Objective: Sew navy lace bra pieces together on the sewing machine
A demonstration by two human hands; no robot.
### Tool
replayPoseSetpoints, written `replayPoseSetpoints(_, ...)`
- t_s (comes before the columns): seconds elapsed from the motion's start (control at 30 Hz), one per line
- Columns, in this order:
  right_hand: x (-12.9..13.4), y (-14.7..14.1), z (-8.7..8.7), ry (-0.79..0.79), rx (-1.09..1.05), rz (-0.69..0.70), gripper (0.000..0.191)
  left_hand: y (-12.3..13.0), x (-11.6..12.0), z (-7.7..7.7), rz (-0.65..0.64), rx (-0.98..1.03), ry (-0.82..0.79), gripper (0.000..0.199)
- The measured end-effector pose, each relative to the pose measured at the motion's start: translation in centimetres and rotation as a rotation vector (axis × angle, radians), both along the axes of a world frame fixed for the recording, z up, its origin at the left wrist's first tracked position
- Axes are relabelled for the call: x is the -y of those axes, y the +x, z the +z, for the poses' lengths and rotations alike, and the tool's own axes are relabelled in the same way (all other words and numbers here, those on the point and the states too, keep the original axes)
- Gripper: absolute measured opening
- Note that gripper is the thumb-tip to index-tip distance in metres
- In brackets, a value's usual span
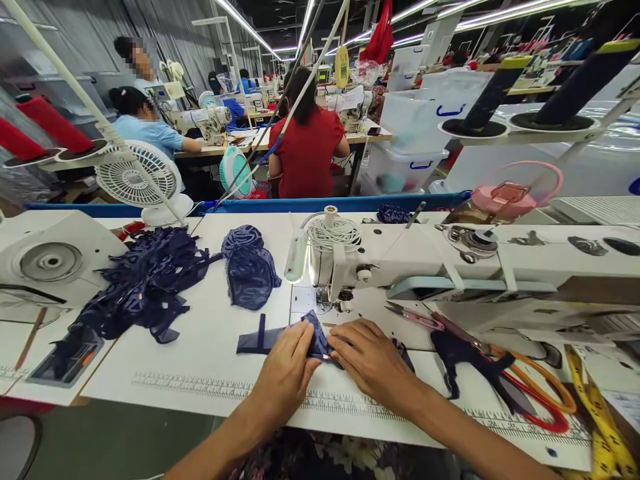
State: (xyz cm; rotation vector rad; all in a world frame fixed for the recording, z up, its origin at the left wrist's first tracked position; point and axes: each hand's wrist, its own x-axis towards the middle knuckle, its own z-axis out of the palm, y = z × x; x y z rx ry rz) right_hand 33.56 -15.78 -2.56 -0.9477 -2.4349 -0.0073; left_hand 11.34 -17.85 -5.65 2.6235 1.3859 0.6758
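Navy fabric piece (319,340), clamped under both sets of fingers right in front of the sewing machine (400,259). Had L hand (286,365) on its L half, fingers together w/ thumb close in, and R hand (374,365) on its R half, fingertips bunched on the cloth. Couldn't see R thumb or judge grip strength tbh. Ran its long axis crosswise, L to R, w/ a pointed corner up twd the presser foot (325,304), just short of it. Couldn't call either hand clearly nearer.

Past R hand, spotted pink snips (435,321), a navy scrap (465,360) against red-handled scissors (556,425), then a yellow tape measure (593,407). Past L hand, saw navy cups (253,277) and a bigger navy heap (150,280).

Containers: noticed a shallow gray tray (55,377) far L, w/ the heap's tail end plus smth orange in it. Beyond the table, made out stacked clear bins (400,163), w/ blurry teal and red stuff in one, and behind the machine a pink-lidded jug (500,200), w/ smth brownish low down, couldn't tell what.
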Motion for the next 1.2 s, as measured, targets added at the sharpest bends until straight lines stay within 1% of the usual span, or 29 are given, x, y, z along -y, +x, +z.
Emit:
replayPoseSetpoints(0.1,-0.5,-0.4,-0.4,-0.046,0.016,0.004,0.02,1.0,-1.4,0.6,-0.041,-0.06,0.013,0.043)
replayPoseSetpoints(0.27,-0.9,0.1,-1.1,-0.059,-0.022,-0.035,0.022,1.4,-2.6,0.9,-0.045,-0.14,0.004,0.034)
replayPoseSetpoints(0.33,-1.2,0.3,-0.9,-0.043,-0.011,-0.057,0.022,1.3,-2.9,0.9,-0.039,-0.156,-0.009,0.037)
replayPoseSetpoints(0.4,-1.7,0.1,-0.5,-0.022,0.044,-0.078,0.023,1.1,-3.1,1.0,-0.047,-0.177,-0.028,0.043)
replayPoseSetpoints(0.5,-2.9,-1.0,0.0,-0.032,0.199,-0.129,0.028,0.3,-3.2,1.1,-0.064,-0.221,-0.046,0.046)
replayPoseSetpoints(0.57,-4.0,-2.4,0.0,-0.071,0.291,-0.207,0.031,-0.2,-3.0,1.2,-0.068,-0.244,-0.056,0.045)
replayPoseSetpoints(0.6,-4.5,-3.2,0.0,-0.089,0.317,-0.251,0.03,-0.5,-2.8,1.3,-0.069,-0.251,-0.062,0.045)
replayPoseSetpoints(0.67,-5.5,-4.6,-0.2,-0.11,0.328,-0.315,0.02,-1.0,-2.6,1.3,-0.068,-0.259,-0.068,0.044)
replayPoseSetpoints(0.7,-5.8,-5.1,-0.3,-0.115,0.322,-0.328,0.015,-1.2,-2.5,1.3,-0.067,-0.261,-0.066,0.044)
replayPoseSetpoints(0.77,-6.0,-5.6,-0.1,-0.131,0.312,-0.327,0.016,-1.5,-2.5,1.2,-0.076,-0.264,-0.06,0.045)
replayPoseSetpoints(0.83,-5.6,-5.1,0.3,-0.153,0.308,-0.299,0.014,-1.7,-2.7,1.0,-0.089,-0.267,-0.061,0.046)
replayPoseSetpoints(0.93,-4.1,-3.1,0.9,-0.2,0.322,-0.236,0.011,-1.5,-3.2,0.9,-0.114,-0.256,-0.075,0.05)
replayPoseSetpoints(1.03,-2.6,-0.9,0.5,-0.233,0.257,-0.256,0.017,-0.9,-3.9,0.8,-0.13,-0.234,-0.074,0.054)
replayPoseSetpoints(1.1,-2.0,-0.1,-0.3,-0.202,0.139,-0.318,0.023,-0.3,-4.3,0.8,-0.126,-0.226,-0.066,0.055)
replayPoseSetpoints(1.2,-1.8,0.2,-1.4,-0.057,0.009,-0.395,0.029,0.3,-4.6,0.8,-0.103,-0.218,-0.075,0.054)
